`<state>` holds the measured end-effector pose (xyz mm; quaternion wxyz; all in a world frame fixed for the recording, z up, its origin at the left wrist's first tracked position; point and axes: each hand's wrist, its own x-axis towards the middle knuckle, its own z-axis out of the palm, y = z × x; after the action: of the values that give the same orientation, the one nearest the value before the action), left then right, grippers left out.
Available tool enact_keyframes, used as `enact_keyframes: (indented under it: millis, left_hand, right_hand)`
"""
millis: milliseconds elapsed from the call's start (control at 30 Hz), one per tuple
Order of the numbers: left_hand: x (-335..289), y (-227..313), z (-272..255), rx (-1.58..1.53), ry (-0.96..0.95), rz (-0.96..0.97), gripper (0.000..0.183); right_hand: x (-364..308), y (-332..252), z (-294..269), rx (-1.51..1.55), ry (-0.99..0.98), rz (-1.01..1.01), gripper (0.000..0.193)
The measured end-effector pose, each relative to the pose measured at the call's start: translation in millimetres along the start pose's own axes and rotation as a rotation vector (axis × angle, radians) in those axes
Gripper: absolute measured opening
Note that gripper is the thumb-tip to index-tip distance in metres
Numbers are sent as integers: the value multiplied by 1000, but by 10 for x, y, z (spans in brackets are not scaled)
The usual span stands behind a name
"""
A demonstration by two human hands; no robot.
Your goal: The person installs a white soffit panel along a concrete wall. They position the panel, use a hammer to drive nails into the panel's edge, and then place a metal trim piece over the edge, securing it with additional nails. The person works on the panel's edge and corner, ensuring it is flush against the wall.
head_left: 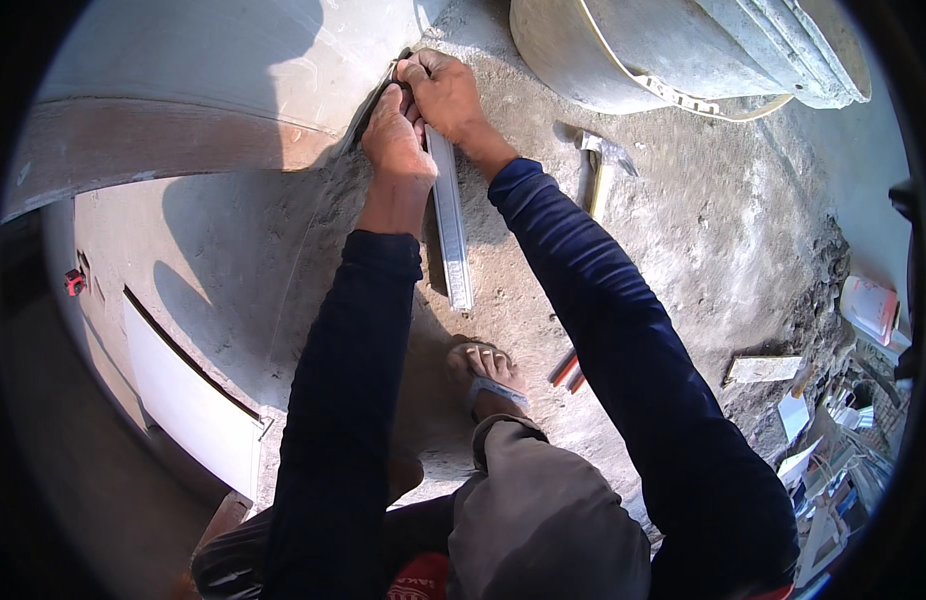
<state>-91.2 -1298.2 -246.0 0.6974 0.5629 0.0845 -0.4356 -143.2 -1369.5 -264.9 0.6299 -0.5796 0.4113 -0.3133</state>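
Left hand (395, 138) and right hand (447, 95) curl inward, hiding the far end of the pale strip (450, 225); whether either grips cannot be determined.

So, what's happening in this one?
A person's left hand and right hand are close together beside the pale wall; what the fingers pinch is hidden. A long, grooved pale strip extends from beneath them. A claw hammer lies untouched on the rough ground, to the right.
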Motion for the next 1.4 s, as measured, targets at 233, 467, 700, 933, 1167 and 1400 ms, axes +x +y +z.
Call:
enact_keyframes:
  millis: [233, 467, 700, 933, 1167, 1400]
  left_hand:
    - [274, -30, 159, -130, -13, 12, 31]
    - [277, -32, 190, -184, -16, 48, 26]
    - [357, -86, 196, -94, -60, -107, 21]
    - [400, -80, 123, -158, -146, -93, 17]
    - [473, -29, 73, -188, -224, -114, 18]
    - [429, 71, 111, -134, -222, -150, 15]
  right_hand:
    - [-39, 26, -63, -124, 32, -183, 24]
    - [-10, 16, -28, -269, 126, -417, 26]
    - [-201, 46, -265, -200, 55, -328, 22]
    - [-227, 57, -125, -201, 190, -321, 20]
    - [-206, 22, -94, -229, 262, -383, 25]
    - [-248, 15, -102, -214, 261, -264, 29]
